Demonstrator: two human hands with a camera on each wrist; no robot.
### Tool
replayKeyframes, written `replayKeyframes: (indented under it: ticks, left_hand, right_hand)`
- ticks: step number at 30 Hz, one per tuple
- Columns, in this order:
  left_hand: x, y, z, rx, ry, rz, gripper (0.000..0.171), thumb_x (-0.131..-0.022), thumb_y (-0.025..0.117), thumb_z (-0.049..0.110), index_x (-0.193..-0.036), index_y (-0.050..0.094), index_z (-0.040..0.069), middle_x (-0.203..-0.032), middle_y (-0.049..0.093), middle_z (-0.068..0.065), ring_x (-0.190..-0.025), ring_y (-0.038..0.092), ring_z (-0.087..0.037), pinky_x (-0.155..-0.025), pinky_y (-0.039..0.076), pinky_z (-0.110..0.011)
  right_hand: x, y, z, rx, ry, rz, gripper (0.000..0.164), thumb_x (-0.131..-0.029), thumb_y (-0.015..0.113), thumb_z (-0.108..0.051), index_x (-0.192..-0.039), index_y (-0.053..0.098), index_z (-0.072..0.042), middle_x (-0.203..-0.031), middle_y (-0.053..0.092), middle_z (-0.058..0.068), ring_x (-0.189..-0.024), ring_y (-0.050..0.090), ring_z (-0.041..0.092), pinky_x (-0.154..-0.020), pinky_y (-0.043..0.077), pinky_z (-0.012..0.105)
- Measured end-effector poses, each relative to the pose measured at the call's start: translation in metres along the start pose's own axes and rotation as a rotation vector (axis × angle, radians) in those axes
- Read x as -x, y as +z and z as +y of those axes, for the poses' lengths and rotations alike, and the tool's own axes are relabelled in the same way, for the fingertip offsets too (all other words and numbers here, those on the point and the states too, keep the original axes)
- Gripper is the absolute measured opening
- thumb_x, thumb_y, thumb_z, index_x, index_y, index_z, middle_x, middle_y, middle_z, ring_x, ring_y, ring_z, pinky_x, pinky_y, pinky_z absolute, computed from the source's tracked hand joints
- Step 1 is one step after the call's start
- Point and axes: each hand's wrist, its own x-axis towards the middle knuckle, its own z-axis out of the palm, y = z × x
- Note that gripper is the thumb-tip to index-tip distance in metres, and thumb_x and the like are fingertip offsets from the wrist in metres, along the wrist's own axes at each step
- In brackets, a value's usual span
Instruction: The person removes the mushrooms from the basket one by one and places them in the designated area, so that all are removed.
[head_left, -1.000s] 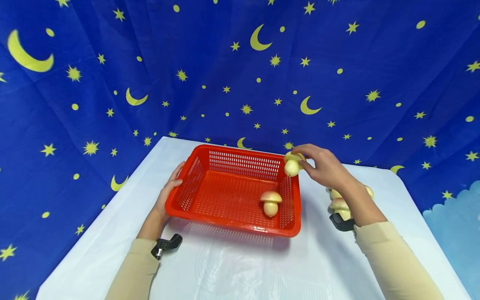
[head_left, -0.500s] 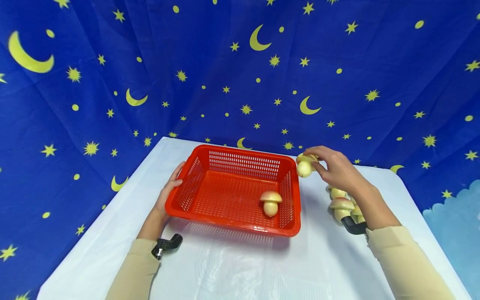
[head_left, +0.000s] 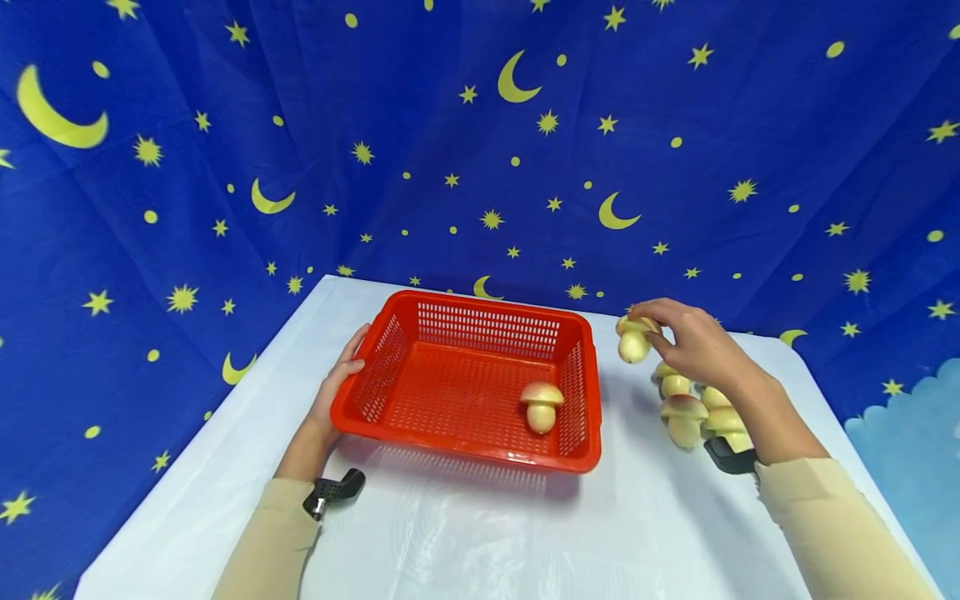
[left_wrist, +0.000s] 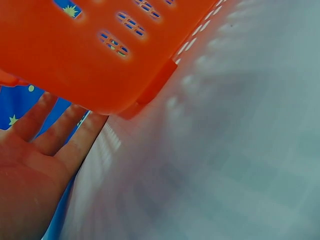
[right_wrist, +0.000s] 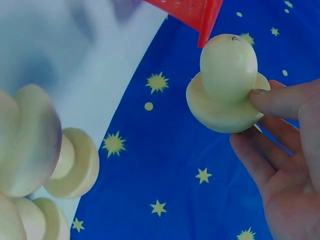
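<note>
My left hand (head_left: 330, 392) grips the left side of a red plastic basket (head_left: 465, 454), thumb over the rim and fingers along the outer wall. In the left wrist view, those fingers (left_wrist: 75, 142) reach behind the basket's lower corner. Inside the basket, at the right, lies one mushroom (head_left: 542, 407) with a pinkish cap. Right of the basket, my right hand (head_left: 693, 342) pinches a pale yellow mushroom (head_left: 634, 342) above the table. The right wrist view shows its rounded stem (right_wrist: 228, 67) held upward, with the thumb against the cap's underside.
Several more mushrooms (head_left: 684, 418) lie grouped on the table at the right, partly behind the right wrist. The white-covered table (head_left: 480, 542) meets a blue star-and-moon cloth (head_left: 420, 125) at the back and sides. Black camera mounts sit on both wrists.
My right hand has moved right, carrying the mushroom from over the basket's right rim to beside the basket, near the group. The left hand and basket stay put.
</note>
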Motion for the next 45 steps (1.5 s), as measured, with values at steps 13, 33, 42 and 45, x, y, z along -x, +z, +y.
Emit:
replayKeyframes:
  ticks: [13,33,42,45]
  left_hand:
    - [0.001,0.002,0.001,-0.009,-0.004,0.002,0.054,-0.095,0.022,0.011,-0.142,0.014,0.037,-0.148,0.007,-0.01,-0.119,0.035,-0.032,-0.093,0.034,-0.048]
    - [0.002,0.006,0.005,0.042,0.002,0.002,0.055,-0.094,0.021,0.009,-0.143,0.013,0.034,-0.148,0.005,-0.012,-0.113,0.039,-0.028,-0.085,0.044,-0.04]
    - [0.002,0.005,0.003,0.051,0.013,-0.015,0.054,-0.095,0.019,0.009,-0.143,0.012,0.033,-0.147,0.003,-0.015,-0.107,0.043,-0.024,-0.084,0.046,-0.039]
    - [0.002,0.004,0.003,0.039,0.011,-0.015,0.054,-0.095,0.02,0.01,-0.143,0.012,0.033,-0.147,0.003,-0.014,-0.108,0.042,-0.024,-0.087,0.043,-0.042]
  right_hand:
    - [0.012,-0.003,0.016,0.042,0.063,-0.032,0.034,-0.078,0.062,-0.002,-0.109,0.061,-0.018,-0.11,0.057,-0.001,-0.091,0.052,0.018,-0.077,0.044,0.042]
    - [0.024,-0.01,0.032,0.1,0.146,-0.121,0.033,-0.08,0.06,-0.002,-0.11,0.06,-0.015,-0.113,0.056,0.005,-0.097,0.051,0.025,-0.078,0.043,0.047]
    - [0.035,-0.015,0.042,0.086,0.225,-0.149,0.034,-0.08,0.058,0.0,-0.112,0.059,-0.012,-0.112,0.057,0.009,-0.095,0.051,0.027,-0.077,0.042,0.049]
    - [0.037,-0.016,0.045,0.081,0.238,-0.15,0.034,-0.08,0.058,0.001,-0.111,0.059,-0.012,-0.11,0.057,0.009,-0.093,0.051,0.027,-0.076,0.042,0.048]
